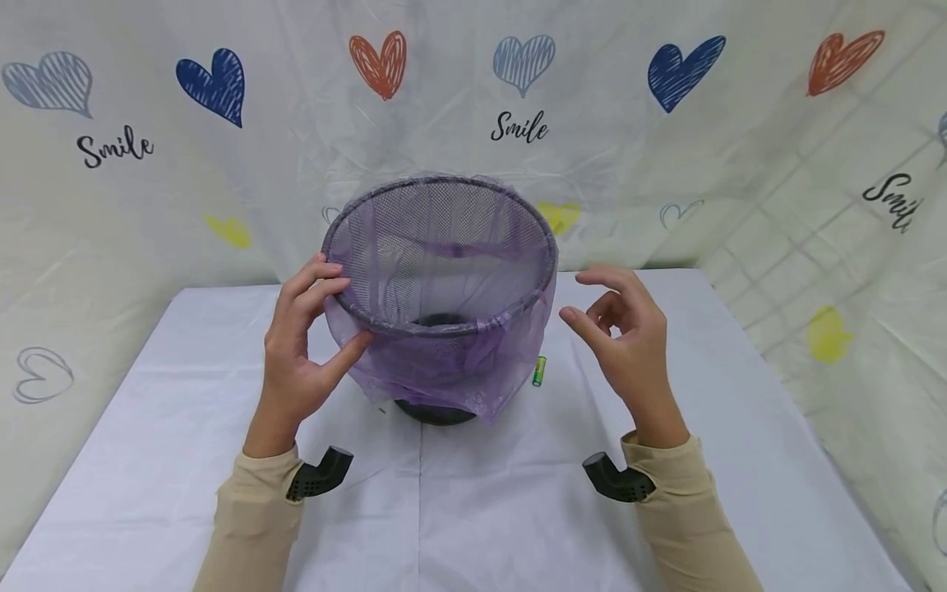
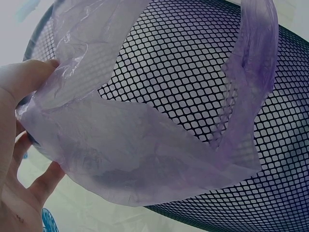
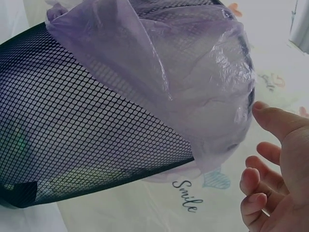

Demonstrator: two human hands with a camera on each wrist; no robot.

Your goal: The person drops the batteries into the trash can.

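A black wire-mesh wastebasket (image 1: 441, 415) stands on the table. A thin purple garbage bag (image 1: 444, 370) lines it, its upper part folded outward over the rim and hanging round the outside. My left hand (image 1: 299, 345) holds the bag-covered rim at the left, fingertips on the rim and thumb against its front edge; the left wrist view shows this hand (image 2: 29, 125) at the bag's fold. My right hand (image 1: 625, 337) is off the basket, just right of the rim, with bent fingers and nothing in them. In the right wrist view the thumb (image 3: 275, 118) is close beside the rim.
A small green and yellow battery (image 1: 539, 371) lies on the white-covered table (image 1: 518, 510) right of the basket. Behind stands a white curtain (image 1: 444, 123) printed with hearts and "Smile". Black camera mounts (image 1: 321, 474) sit on both wrists.
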